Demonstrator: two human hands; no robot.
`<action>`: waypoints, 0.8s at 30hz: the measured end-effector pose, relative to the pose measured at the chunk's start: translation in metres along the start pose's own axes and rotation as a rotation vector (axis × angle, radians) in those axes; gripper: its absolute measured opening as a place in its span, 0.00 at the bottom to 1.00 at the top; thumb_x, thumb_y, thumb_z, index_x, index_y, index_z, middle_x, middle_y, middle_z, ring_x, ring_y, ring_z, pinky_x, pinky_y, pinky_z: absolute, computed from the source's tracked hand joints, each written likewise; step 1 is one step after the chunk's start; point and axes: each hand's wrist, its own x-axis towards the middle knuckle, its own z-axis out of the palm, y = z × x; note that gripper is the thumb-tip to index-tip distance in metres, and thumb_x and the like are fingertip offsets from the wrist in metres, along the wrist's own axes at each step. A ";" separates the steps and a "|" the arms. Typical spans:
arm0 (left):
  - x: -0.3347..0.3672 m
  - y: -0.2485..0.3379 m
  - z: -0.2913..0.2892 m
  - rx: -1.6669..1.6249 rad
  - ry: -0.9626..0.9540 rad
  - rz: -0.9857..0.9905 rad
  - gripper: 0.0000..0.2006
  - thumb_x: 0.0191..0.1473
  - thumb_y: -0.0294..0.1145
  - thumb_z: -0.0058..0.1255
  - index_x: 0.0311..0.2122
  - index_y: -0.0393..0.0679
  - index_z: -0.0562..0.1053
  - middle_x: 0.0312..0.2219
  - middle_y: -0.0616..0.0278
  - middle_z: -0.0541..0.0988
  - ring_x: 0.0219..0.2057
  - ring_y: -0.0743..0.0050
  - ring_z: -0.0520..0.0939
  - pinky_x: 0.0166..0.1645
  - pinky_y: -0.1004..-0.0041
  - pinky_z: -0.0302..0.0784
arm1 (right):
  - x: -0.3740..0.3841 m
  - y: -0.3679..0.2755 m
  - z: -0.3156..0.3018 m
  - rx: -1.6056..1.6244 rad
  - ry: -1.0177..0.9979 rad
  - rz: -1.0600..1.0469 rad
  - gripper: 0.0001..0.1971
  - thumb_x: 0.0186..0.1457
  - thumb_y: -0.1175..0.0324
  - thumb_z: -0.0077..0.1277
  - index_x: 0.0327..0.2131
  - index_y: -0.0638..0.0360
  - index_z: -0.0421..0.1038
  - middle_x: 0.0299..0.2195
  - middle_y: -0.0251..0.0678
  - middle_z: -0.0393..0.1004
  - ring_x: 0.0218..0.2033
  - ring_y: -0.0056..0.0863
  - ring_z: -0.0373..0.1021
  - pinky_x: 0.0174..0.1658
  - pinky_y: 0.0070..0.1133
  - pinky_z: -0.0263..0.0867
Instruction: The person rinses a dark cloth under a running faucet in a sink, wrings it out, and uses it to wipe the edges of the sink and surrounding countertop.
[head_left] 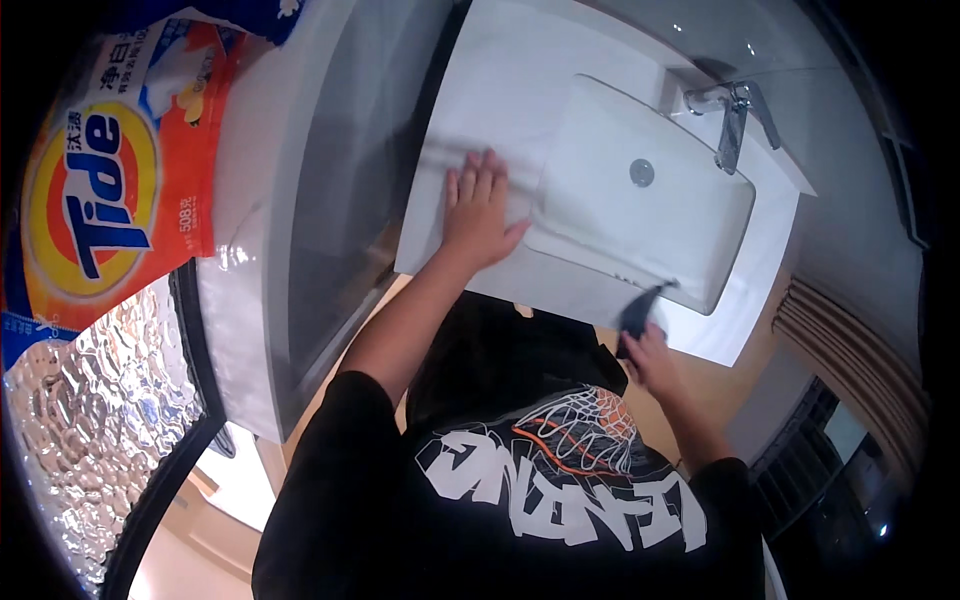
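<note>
My left hand [478, 212] rests flat on the white countertop [490, 75] left of the sink, its fingers stretched out and holding nothing. At the counter's front edge, my right hand [652, 362] is closed on a small dark cloth [640, 312]. The cloth narrows to a pointed end that reaches over the front rim of the white rectangular sink [600, 130]. It is slightly blurred, so whether it is a sock or a rag does not show. A few dark specks dot the sink's front rim beside the cloth.
A chrome faucet [735, 120] stands at the sink's back right, its spout over the basin near a round drain [641, 173]. On the far left, an orange laundry detergent bag [185, 150] lies on a pale ledge [245, 290]. A pleated curtain [850, 360] hangs at the right.
</note>
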 end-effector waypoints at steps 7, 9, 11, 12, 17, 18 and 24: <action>-0.118 -0.029 -0.028 0.011 -0.126 -0.105 0.39 0.49 0.49 0.54 0.62 0.43 0.57 0.64 0.51 0.53 0.66 0.45 0.50 0.64 0.39 0.39 | 0.170 -0.075 -0.021 -0.083 0.068 -0.470 0.28 0.49 0.61 0.54 0.55 0.51 0.66 0.50 0.38 0.69 0.59 0.38 0.61 0.60 0.33 0.57; -0.143 -0.042 -0.033 0.033 -0.124 -0.221 0.39 0.48 0.48 0.55 0.62 0.42 0.56 0.64 0.48 0.53 0.66 0.43 0.50 0.64 0.40 0.40 | 0.217 -0.115 -0.009 -0.038 0.100 -0.569 0.26 0.50 0.62 0.52 0.55 0.51 0.66 0.52 0.38 0.68 0.59 0.37 0.61 0.61 0.32 0.56; -0.167 -0.046 -0.028 -0.014 0.046 -0.335 0.41 0.48 0.47 0.56 0.62 0.38 0.54 0.63 0.41 0.52 0.65 0.37 0.50 0.64 0.41 0.42 | 0.257 -0.142 0.003 -0.041 0.159 -0.631 0.26 0.52 0.60 0.49 0.56 0.52 0.65 0.55 0.40 0.66 0.60 0.37 0.60 0.62 0.31 0.53; -0.173 -0.046 -0.033 -0.063 -0.007 -0.384 0.43 0.47 0.46 0.58 0.62 0.35 0.53 0.63 0.37 0.51 0.64 0.33 0.50 0.65 0.44 0.44 | 0.273 -0.152 0.007 -0.081 0.162 -0.636 0.26 0.53 0.60 0.48 0.56 0.52 0.65 0.56 0.40 0.65 0.60 0.37 0.59 0.63 0.31 0.52; -0.191 -0.037 -0.026 -0.225 0.048 -0.295 0.39 0.46 0.39 0.58 0.60 0.33 0.55 0.62 0.40 0.53 0.63 0.36 0.52 0.65 0.48 0.48 | 0.330 -0.144 -0.020 -0.190 0.314 -0.363 0.26 0.56 0.55 0.47 0.57 0.53 0.64 0.58 0.43 0.64 0.62 0.39 0.57 0.64 0.33 0.50; -0.192 -0.035 -0.024 -0.234 0.045 -0.291 0.39 0.46 0.39 0.58 0.60 0.33 0.55 0.62 0.40 0.53 0.63 0.36 0.52 0.65 0.48 0.48 | 0.354 -0.126 -0.042 -0.062 0.188 -0.258 0.27 0.57 0.56 0.47 0.58 0.54 0.63 0.57 0.45 0.63 0.61 0.40 0.57 0.64 0.36 0.50; -0.177 -0.028 -0.025 -0.258 0.048 -0.245 0.36 0.45 0.36 0.58 0.57 0.32 0.58 0.59 0.39 0.59 0.60 0.36 0.59 0.63 0.48 0.53 | 0.423 -0.036 -0.106 -0.208 0.463 0.124 0.26 0.60 0.54 0.43 0.59 0.53 0.60 0.58 0.49 0.61 0.62 0.42 0.55 0.63 0.33 0.50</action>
